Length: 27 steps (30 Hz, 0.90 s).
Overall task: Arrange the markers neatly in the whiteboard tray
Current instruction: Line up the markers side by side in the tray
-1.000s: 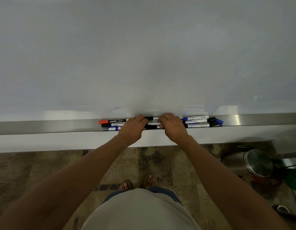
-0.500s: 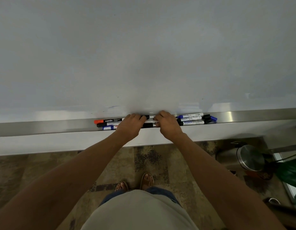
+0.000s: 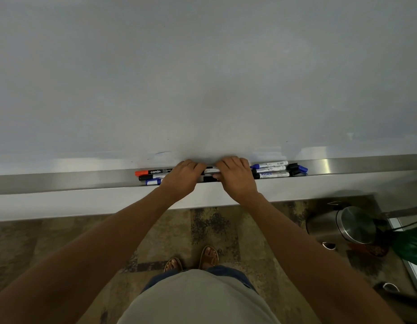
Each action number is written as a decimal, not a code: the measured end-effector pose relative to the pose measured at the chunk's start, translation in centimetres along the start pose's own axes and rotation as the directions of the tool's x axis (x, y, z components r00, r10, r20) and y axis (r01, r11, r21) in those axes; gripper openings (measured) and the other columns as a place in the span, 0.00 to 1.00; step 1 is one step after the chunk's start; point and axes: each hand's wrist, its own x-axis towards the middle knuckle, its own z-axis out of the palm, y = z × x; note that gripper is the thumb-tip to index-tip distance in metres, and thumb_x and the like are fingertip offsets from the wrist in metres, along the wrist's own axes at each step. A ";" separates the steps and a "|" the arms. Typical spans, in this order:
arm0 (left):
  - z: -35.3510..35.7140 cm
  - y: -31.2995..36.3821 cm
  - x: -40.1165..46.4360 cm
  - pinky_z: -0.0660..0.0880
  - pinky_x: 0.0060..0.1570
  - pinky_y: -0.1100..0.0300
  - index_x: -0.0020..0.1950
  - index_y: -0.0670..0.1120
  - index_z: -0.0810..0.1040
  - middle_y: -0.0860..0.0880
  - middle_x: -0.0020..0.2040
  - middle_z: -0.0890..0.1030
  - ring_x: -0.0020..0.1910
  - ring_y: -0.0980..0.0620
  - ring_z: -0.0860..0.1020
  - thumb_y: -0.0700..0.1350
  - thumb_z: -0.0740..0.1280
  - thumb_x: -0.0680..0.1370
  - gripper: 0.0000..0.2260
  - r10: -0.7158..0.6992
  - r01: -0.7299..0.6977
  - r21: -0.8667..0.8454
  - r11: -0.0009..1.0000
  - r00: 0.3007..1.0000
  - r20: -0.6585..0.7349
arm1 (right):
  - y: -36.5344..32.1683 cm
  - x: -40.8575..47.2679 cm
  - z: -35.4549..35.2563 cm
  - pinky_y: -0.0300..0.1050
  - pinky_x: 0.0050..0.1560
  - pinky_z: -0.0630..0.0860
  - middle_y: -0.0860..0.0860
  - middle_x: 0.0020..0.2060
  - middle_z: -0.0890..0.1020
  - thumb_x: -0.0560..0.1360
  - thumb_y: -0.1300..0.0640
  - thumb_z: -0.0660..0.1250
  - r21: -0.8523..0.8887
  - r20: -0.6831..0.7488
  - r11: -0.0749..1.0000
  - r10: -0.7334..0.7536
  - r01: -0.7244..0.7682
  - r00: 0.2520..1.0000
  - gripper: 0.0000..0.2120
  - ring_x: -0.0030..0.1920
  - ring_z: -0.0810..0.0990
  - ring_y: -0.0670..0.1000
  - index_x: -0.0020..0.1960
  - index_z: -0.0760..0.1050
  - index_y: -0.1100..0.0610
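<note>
Several markers lie lengthwise in the steel whiteboard tray point(image 3: 62, 181). At the left end I see an orange-capped black marker point(image 3: 153, 171), a black-capped one point(image 3: 151, 177) and a blue-capped one point(image 3: 153, 182). To the right lie white markers with blue and black caps point(image 3: 271, 170), and loose caps point(image 3: 297, 169) beyond them. My left hand point(image 3: 183, 177) and my right hand point(image 3: 236, 175) rest side by side over the middle markers point(image 3: 209, 174), fingers curled down on them. The hands hide most of those markers.
The whiteboard point(image 3: 202, 78) fills the upper view. Below the tray runs a white ledge point(image 3: 86, 202). A steel pedal bin point(image 3: 352, 224) stands on the patterned carpet at the right, with a green bag point(image 3: 410, 249) beside it. My sandalled feet point(image 3: 193, 260) are below.
The hands have stayed pressed on the middle markers and closed a little toward each other. The view has shifted slightly, so the tray sits somewhat lower left in the frame.
</note>
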 end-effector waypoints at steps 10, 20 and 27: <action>-1.1 -1.2 -1.2 0.70 0.47 0.64 0.56 0.40 0.79 0.43 0.51 0.80 0.45 0.50 0.77 0.35 0.68 0.75 0.10 -0.209 0.146 -0.435 0.889 0.973 -0.101 | 0.1 -1.1 -0.7 0.54 0.47 0.71 0.57 0.46 0.81 0.80 0.54 0.61 0.069 0.023 0.996 0.047 -0.048 0.999 0.11 0.46 0.78 0.60 0.57 0.77 0.58; -1.5 -0.7 -1.6 0.72 0.49 0.59 0.59 0.40 0.80 0.42 0.51 0.79 0.44 0.50 0.75 0.37 0.68 0.76 0.12 -0.225 0.176 -0.482 0.859 0.973 -0.045 | -0.6 -1.8 -1.6 0.53 0.45 0.70 0.56 0.46 0.81 0.80 0.53 0.61 0.140 0.037 0.982 0.124 -0.128 0.992 0.11 0.45 0.77 0.59 0.58 0.76 0.57; -1.8 -0.4 -1.5 0.71 0.45 0.67 0.51 0.43 0.81 0.47 0.45 0.83 0.41 0.55 0.77 0.37 0.71 0.73 0.08 -0.269 0.227 -0.558 0.799 0.963 0.006 | -1.9 -2.2 -1.7 0.54 0.51 0.70 0.55 0.51 0.80 0.80 0.50 0.60 0.147 0.098 0.981 0.114 -0.128 0.989 0.14 0.51 0.77 0.59 0.60 0.74 0.56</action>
